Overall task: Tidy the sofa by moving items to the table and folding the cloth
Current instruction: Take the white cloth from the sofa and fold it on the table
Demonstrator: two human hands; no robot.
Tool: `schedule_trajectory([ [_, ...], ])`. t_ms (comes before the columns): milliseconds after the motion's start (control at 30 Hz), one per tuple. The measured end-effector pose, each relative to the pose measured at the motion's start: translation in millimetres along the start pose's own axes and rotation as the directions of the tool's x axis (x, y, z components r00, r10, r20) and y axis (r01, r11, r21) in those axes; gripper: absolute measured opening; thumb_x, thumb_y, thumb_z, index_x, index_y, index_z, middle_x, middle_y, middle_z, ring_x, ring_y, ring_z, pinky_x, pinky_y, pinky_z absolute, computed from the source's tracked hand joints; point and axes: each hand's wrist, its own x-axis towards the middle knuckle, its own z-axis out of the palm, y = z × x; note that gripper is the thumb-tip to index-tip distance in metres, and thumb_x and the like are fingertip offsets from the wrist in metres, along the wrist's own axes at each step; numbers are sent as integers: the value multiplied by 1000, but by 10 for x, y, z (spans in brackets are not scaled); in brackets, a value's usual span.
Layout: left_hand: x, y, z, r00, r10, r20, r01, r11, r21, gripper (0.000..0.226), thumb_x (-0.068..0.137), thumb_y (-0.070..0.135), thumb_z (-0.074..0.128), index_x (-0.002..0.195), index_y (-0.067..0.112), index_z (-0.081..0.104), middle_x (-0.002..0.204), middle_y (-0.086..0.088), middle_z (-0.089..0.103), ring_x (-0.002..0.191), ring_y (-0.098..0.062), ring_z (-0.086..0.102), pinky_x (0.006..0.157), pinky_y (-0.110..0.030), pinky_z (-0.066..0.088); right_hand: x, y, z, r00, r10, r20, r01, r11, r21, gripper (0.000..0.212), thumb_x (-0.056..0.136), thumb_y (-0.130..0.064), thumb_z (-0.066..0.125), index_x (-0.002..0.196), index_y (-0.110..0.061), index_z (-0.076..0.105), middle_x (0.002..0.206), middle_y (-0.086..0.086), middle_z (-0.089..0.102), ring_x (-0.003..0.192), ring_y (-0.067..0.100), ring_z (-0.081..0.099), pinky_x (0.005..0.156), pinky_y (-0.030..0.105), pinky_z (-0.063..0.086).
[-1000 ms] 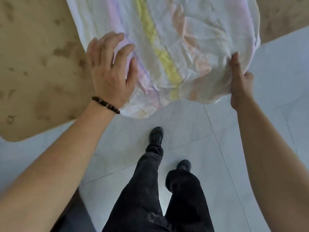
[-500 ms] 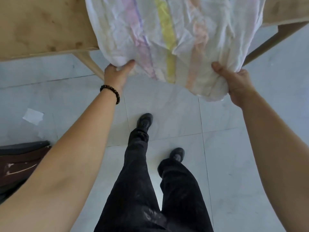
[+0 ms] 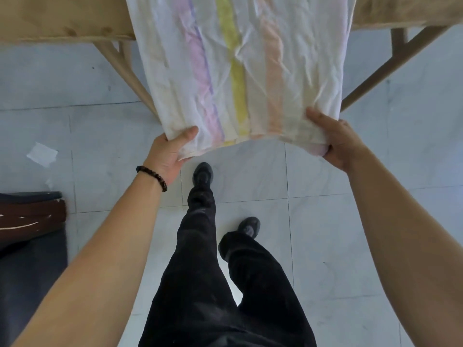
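both hands pinch the near corners of the striped cloth (image 3: 240,71), which spills off the table (image 3: 62,18) edge.

the left hand (image 3: 172,149) holds one corner with thumb on top and fingers under; the right hand (image 3: 335,141) grips the other corner likewise. the hem sags a little between the grips, and beyond them the cloth runs up onto the table. it looks thin, light and limp, so the corners seem the best hold for a square fold.
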Motion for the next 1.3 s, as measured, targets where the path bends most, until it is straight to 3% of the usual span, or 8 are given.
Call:
schedule_trajectory([
  [200,-439,252,41,1000,8,27,-2,976,-219,36,88,19,66,124,16,61,131,-3,61,124,-25,56,102,-45,45,-381,-148,6,999,-1,-52,7,994,105,44,89,-28,71,125,-5,63,121,9,70,112,26,67,93,41,55],
  [400,-1076,753,264,1000,15,13,-12,978,-210,46,88,8,58,134,7,53,128,-10,62,114,-27,62,93,-41,53,-1043,-598,173,988,-6,-155,54,951,304,23,92,-24,64,111,-11,63,114,10,71,102,25,69,87,40,57],
  [500,-1311,960,391,995,18,-100,-44,963,-267,36,91,5,55,127,4,56,121,-13,65,103,-25,67,75,-34,59,-1279,-806,238,977,-46,-206,117,931,346,20,92,-18,63,110,-7,61,109,13,70,94,25,70,74,35,59],
  [667,-1367,1365,522,948,46,-314,-158,926,-344,8,94,5,55,101,5,59,102,-11,68,85,-19,69,58,-26,59,-1337,-1174,331,965,-114,-235,198,905,377,27,90,-12,66,115,-3,62,109,13,70,93,25,70,73,35,60],
  [900,-573,2098,571,942,72,-328,-196,910,-364,14,92,2,56,106,4,54,95,-16,66,72,-17,72,58,-25,57,-762,-1933,586,963,-115,-242,205,897,391,4,93,-8,63,96,-5,61,95,9,69,80,18,70,72,33,59],
  [1033,176,2612,627,954,-32,-298,-73,940,-335,8,94,3,53,87,3,58,85,-11,64,75,-16,66,55,-22,56,-108,-2425,824,952,-48,-304,148,936,319,17,91,-7,65,104,0,57,93,13,64,78,22,67,63,32,60],
  [1167,933,3094,673,947,-156,-282,53,938,-341,11,96,2,50,88,0,57,87,-14,63,76,-19,64,51,-24,57,593,-2894,1069,941,49,-335,34,971,238,27,90,-7,65,114,3,56,104,18,62,80,24,66,59,32,61],
  [1300,1614,3407,716,940,-112,-322,25,964,-264,26,94,8,56,115,-6,56,97,-12,64,75,-16,63,56,-21,55,1217,-3205,1240,921,76,-382,3,980,201,17,93,-9,63,104,2,57,110,20,62,80,26,66,56,30,58],
])
